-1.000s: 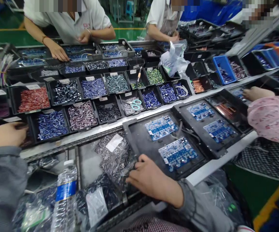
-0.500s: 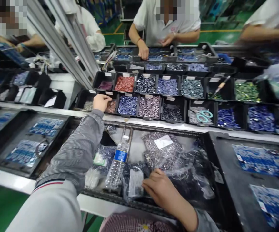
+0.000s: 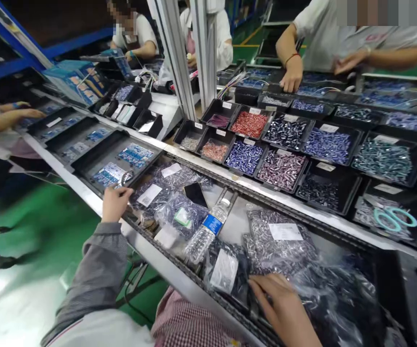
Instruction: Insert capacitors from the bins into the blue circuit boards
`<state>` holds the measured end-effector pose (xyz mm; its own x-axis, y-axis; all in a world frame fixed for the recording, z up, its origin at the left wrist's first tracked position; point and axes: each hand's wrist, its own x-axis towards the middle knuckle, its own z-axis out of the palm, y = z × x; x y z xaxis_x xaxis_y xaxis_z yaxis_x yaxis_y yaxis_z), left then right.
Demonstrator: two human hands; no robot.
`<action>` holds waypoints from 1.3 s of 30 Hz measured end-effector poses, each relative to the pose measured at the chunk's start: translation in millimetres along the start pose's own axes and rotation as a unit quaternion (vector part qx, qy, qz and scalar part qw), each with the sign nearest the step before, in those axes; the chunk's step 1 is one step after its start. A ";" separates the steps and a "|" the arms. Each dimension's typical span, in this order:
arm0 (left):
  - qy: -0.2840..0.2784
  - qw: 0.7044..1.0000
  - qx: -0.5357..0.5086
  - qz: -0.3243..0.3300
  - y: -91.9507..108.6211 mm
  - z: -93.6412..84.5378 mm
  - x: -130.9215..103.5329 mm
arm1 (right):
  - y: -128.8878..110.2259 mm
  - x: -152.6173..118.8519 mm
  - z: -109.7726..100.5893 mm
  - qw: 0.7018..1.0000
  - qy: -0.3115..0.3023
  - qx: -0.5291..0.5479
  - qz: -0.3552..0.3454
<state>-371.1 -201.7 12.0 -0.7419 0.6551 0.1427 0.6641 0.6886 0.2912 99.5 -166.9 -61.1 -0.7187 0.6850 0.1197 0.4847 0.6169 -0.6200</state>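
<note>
My left hand (image 3: 115,202) is at the near corner of a black tray (image 3: 85,166) holding blue circuit boards (image 3: 136,156). Its fingers are pinched together beside a dark ring-like strap (image 3: 126,178); whatever is between the fingertips is too small to name. My right hand (image 3: 280,301) rests at the near edge of the line with its fingers apart, between a black bag with a white label (image 3: 224,271) and a clear bag of small parts (image 3: 284,241). Nothing shows in its fingers. A clear bottle with a blue label (image 3: 212,224) lies between my hands.
Black bins of small components (image 3: 246,156) line the far side, one with turquoise-handled scissors (image 3: 392,219). A metal post (image 3: 182,62) rises behind them. Co-workers' hands are at the far line (image 3: 292,72) and the far left (image 3: 29,114).
The view has swung left. My left hand has left the bin of reddish components and come down to the board tray. My right hand stays near the bags, its fingers now more spread.
</note>
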 end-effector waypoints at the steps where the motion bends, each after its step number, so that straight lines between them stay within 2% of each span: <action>1: -0.013 1.000 0.010 -0.009 -9.6 -0.2 -4.5 | -2.5 0.3 0.5 1.000 -0.008 0.002 -0.013; 3: -0.041 0.999 0.018 -0.010 -15.0 -0.8 -12.4 | -6.9 -0.6 1.0 0.999 -0.022 0.004 -0.023; 5: -0.088 0.996 0.019 0.009 -5.0 -5.3 -24.5 | -9.2 -3.4 0.9 0.999 -0.029 0.006 -0.016; 7: -0.156 0.987 0.007 0.044 15.9 -13.1 -44.3 | -9.3 -6.2 0.0 1.000 -0.016 0.019 0.004; 9: -0.249 0.962 -0.028 0.109 43.5 -20.7 -68.7 | -9.2 -7.0 -1.8 0.998 0.024 0.044 0.037; 10: -0.308 0.937 -0.060 0.153 58.7 -23.0 -80.3 | -9.6 -6.3 -3.1 0.995 0.049 0.058 0.061; 12: -0.458 0.839 -0.166 0.244 90.6 -22.7 -98.2 | -11.8 -2.9 -6.8 0.984 0.091 0.097 0.115; 13: -0.502 0.794 -0.213 0.269 106.8 -19.7 -103.6 | -13.2 -0.7 -9.3 0.977 0.107 0.123 0.138; 14: -0.526 0.762 -0.250 0.283 123.2 -14.9 -107.0 | -14.5 1.4 -12.1 0.969 0.122 0.150 0.157; 15: -0.528 0.752 -0.272 0.286 139.6 -8.5 -108.8 | -15.2 3.0 -15.2 0.960 0.139 0.172 0.170; 16: -0.522 0.754 -0.282 0.282 155.7 -1.0 -109.9 | -14.8 3.6 -18.6 0.954 0.158 0.179 0.180; 18: -0.528 0.754 -0.291 0.261 186.7 16.3 -112.9 | -9.8 0.5 -26.3 0.950 0.203 0.126 0.203; 20: -0.576 0.715 -0.327 0.223 214.2 34.2 -120.4 | 0.3 -8.5 -35.2 0.940 0.248 0.019 0.233; 23: -0.646 0.632 -0.392 0.173 244.7 57.8 -140.0 | 14.7 -25.3 -48.9 0.915 0.297 -0.089 0.258; 26: -0.681 0.592 -0.406 0.144 260.3 71.6 -159.6 | 11.3 -29.7 -58.3 0.914 0.306 -0.141 0.226; 28: -0.698 0.570 -0.413 0.127 263.6 74.7 -167.4 | -0.9 -21.9 -59.8 0.927 0.300 -0.140 0.174; 30: -0.716 0.547 -0.423 0.099 262.6 74.4 -170.3 | -14.1 -9.0 -57.7 0.950 0.281 -0.069 0.116; 32: -0.721 0.535 -0.436 0.065 259.1 72.7 -169.3 | -23.0 3.9 -54.0 0.959 0.270 -0.009 0.087; 35: -0.700 0.546 -0.459 0.036 253.4 70.1 -163.7 | -26.3 17.8 -51.1 0.959 0.267 0.012 0.089; 39: -0.672 0.578 -0.455 0.083 251.6 68.8 -153.8 | -25.2 29.8 -55.4 0.969 0.231 -0.003 0.092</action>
<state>-83.5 -107.8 -1.7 0.4741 0.7593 -0.4457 -0.0622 0.5338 0.8433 93.5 -140.5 1.0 -0.3208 0.8825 0.3439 0.5874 0.4703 -0.6586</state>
